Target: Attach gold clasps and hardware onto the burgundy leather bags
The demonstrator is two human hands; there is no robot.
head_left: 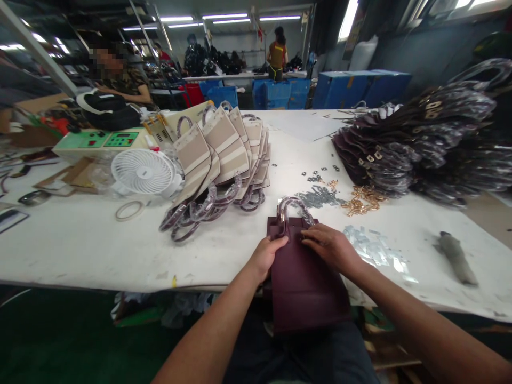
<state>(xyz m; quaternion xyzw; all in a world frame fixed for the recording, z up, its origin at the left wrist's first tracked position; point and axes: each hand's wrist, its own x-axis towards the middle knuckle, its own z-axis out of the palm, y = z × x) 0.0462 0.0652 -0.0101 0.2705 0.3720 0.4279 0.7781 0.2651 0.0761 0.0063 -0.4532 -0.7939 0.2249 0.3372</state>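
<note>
A dark maroon handbag (306, 288) with plastic-wrapped handles (294, 201) rests upright against the table's front edge, its lower part over my lap. My left hand (266, 257) grips the bag's upper left side, thumb on the front panel near the handle base. At the upper right of that panel, my right hand (330, 245) has its fingers pinched together against the bag; whatever is between the fingertips is too small to make out. Beyond the bag lie grey metal pieces (320, 196) and gold-coloured fittings (364, 200). Clear flat pieces (376, 248) are spread beside my right forearm.
Beige bag bodies with wrapped handles (224, 141) are stacked left of centre, next to a white fan (146, 172) and a tape roll (129, 210). Dark wrapped bags (416, 138) pile up at right. A grey cylindrical object (459, 260) lies near the right front edge.
</note>
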